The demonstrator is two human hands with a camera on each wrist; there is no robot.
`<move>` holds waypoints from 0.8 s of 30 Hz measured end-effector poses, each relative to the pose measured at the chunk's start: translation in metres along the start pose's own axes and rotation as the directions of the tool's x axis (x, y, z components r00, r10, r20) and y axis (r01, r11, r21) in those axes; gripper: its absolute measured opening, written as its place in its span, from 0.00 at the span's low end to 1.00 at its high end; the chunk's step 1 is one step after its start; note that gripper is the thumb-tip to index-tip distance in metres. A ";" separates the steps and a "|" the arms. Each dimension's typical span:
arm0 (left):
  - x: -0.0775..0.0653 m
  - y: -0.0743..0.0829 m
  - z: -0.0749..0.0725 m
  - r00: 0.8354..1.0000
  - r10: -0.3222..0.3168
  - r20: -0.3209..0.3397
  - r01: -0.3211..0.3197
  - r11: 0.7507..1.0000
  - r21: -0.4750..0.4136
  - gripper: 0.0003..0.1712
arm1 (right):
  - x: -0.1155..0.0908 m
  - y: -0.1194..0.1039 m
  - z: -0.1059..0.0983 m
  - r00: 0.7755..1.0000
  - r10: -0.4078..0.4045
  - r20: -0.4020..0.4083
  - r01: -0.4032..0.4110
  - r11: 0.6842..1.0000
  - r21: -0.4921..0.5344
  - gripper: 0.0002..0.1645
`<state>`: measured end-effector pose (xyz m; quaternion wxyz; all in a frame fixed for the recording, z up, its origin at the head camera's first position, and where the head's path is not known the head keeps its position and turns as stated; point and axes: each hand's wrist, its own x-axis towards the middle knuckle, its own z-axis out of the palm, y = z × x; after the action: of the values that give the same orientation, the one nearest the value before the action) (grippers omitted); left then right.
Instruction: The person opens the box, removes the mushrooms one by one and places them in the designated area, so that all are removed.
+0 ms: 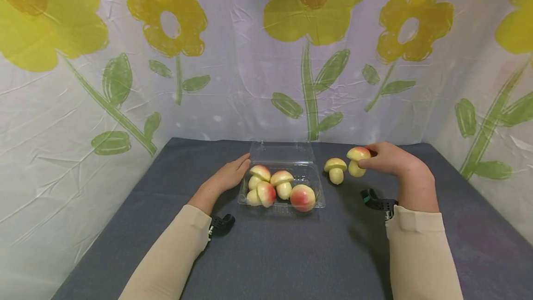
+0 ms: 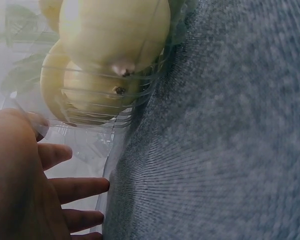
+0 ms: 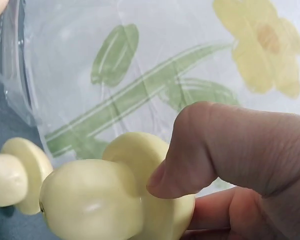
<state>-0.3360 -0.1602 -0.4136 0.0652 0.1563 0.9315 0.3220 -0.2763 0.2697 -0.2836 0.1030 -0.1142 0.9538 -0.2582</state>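
Observation:
A toy mushroom [image 1: 357,161] with a red-and-yellow cap and pale stem is pinched by its cap in my right hand [image 1: 389,157], above the table. In the right wrist view the thumb presses on the cap of this mushroom [image 3: 95,200]. Just left of it, a second mushroom [image 1: 336,170] stands on the cloth. My left hand [image 1: 229,174] rests beside the left wall of a clear plastic box [image 1: 318,189], fingers extended; the left wrist view shows the fingers [image 2: 80,190] spread near its side. Several mushrooms [image 1: 283,184] lie in the box.
The box's clear lid [image 1: 282,152] stands open at the back. Dark grey cloth [image 1: 283,253] covers the table. Behind it hangs a white curtain [image 1: 233,82] printed with yellow flowers. Each wrist bears a black camera mount [image 1: 379,202].

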 end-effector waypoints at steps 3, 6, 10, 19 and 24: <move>-0.001 0.000 0.000 1.000 -0.007 -0.002 0.007 1.000 -0.007 0.35 | 0.003 0.005 -0.001 0.999 0.028 0.015 -0.028 1.000 -0.004 0.30; -0.001 0.000 0.000 1.000 -0.012 -0.002 0.012 1.000 -0.008 0.35 | 0.005 0.009 -0.001 0.997 0.070 0.032 -0.070 0.997 -0.009 0.35; -0.001 0.000 0.000 1.000 -0.016 0.001 0.016 1.000 -0.009 0.35 | 0.009 0.017 0.001 0.993 0.107 0.044 -0.106 0.994 -0.020 0.40; 0.000 0.000 0.001 1.000 -0.019 0.000 0.019 1.000 -0.015 0.35 | 0.022 0.036 0.011 0.985 0.166 0.050 -0.165 0.986 -0.024 0.35; 0.000 0.000 0.001 1.000 -0.018 0.001 0.019 1.000 -0.018 0.35 | 0.028 0.046 0.017 0.982 0.180 0.056 -0.178 0.983 -0.036 0.31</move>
<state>-0.3356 -0.1592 -0.4142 0.0701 0.1473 0.9299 0.3296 -0.3061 0.2931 -0.3256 0.1522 -0.0373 0.9605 -0.2298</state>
